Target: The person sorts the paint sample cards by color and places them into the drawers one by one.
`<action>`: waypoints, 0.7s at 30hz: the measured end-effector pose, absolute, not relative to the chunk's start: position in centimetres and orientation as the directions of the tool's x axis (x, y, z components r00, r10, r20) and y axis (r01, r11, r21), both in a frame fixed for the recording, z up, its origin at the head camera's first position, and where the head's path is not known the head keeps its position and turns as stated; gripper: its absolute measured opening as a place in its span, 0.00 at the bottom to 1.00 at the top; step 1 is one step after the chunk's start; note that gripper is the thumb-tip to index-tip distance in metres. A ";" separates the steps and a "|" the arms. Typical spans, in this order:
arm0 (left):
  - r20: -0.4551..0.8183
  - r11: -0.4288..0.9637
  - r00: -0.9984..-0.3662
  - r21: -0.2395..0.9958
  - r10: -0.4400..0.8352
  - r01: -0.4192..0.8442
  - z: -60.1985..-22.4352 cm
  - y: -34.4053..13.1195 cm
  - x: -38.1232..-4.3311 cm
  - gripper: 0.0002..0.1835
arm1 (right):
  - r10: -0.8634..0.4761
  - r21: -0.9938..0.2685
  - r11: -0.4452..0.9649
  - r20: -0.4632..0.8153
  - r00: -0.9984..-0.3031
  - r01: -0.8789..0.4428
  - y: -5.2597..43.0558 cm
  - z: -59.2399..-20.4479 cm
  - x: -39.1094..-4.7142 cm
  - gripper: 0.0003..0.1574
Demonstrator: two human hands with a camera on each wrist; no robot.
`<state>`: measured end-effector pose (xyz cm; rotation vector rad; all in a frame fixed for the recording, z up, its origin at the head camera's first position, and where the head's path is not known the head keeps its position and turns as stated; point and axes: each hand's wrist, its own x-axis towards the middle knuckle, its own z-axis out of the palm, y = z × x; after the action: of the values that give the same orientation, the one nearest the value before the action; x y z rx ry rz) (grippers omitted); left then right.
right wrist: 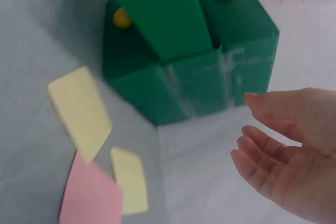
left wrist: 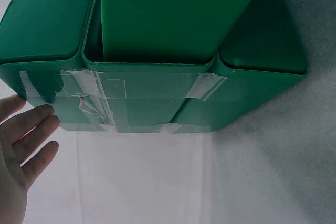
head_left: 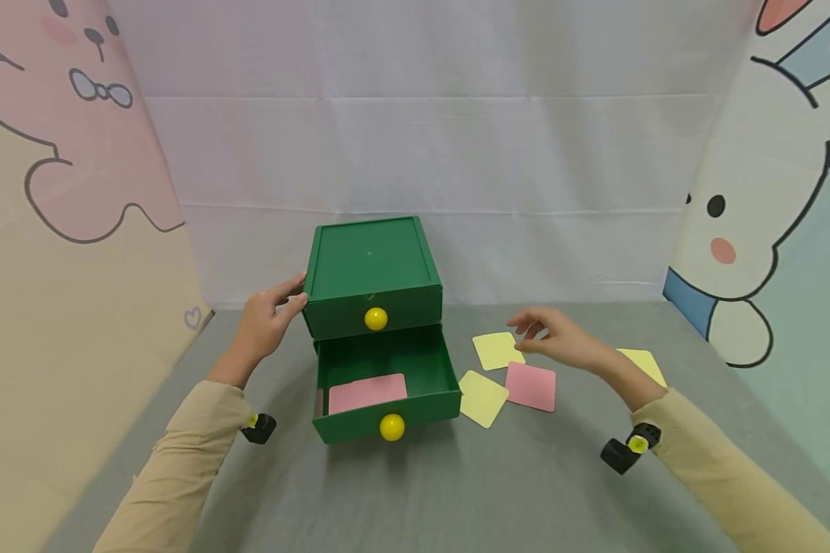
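Observation:
A green drawer box [head_left: 373,257] with yellow round knobs stands in the middle of the table. One drawer [head_left: 425,407] below its top is pulled out, and a pink card [head_left: 367,392] lies inside. My left hand [head_left: 266,321] rests on the box's upper left side, thumb at the front corner; in the left wrist view its fingertips are right at the green wall. My right hand [head_left: 556,338], fingers loosely bent and holding nothing, hovers over the cards right of the box. Nearest to it are a yellow card [head_left: 494,351] and a pink card [head_left: 531,386].
Another yellow card [head_left: 483,399] lies beside the open drawer's right side. Farther right, a yellow card [head_left: 642,364] is partly hidden by the right forearm. The grey table [head_left: 526,491] ends at a white cloth [head_left: 456,153] behind; printed cartoon panels stand on both sides.

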<state>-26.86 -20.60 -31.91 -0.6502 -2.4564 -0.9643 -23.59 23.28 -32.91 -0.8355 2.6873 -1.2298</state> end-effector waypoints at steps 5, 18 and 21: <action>0.524 0.663 -0.810 0.511 0.265 0.547 -31.8 -20.6 -26.8 0.24 | -0.470 -0.688 0.599 0.113 -0.875 -0.410 25.7 -35.5 -23.8 0.24; 0.518 0.661 -0.814 0.518 0.263 0.544 -31.9 -20.7 -26.9 0.24 | -0.332 -0.611 0.748 -0.006 -0.943 -0.260 28.1 -42.7 -24.8 0.35; 0.522 0.661 -0.810 0.513 0.268 0.548 -32.0 -20.8 -27.0 0.24 | -0.309 -0.614 0.754 -0.017 -0.951 -0.234 28.2 -43.5 -24.9 0.37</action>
<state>-26.96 -20.75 -31.96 -0.6403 -2.4749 -0.9526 -24.95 28.18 -43.46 -0.4400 2.8306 -0.9677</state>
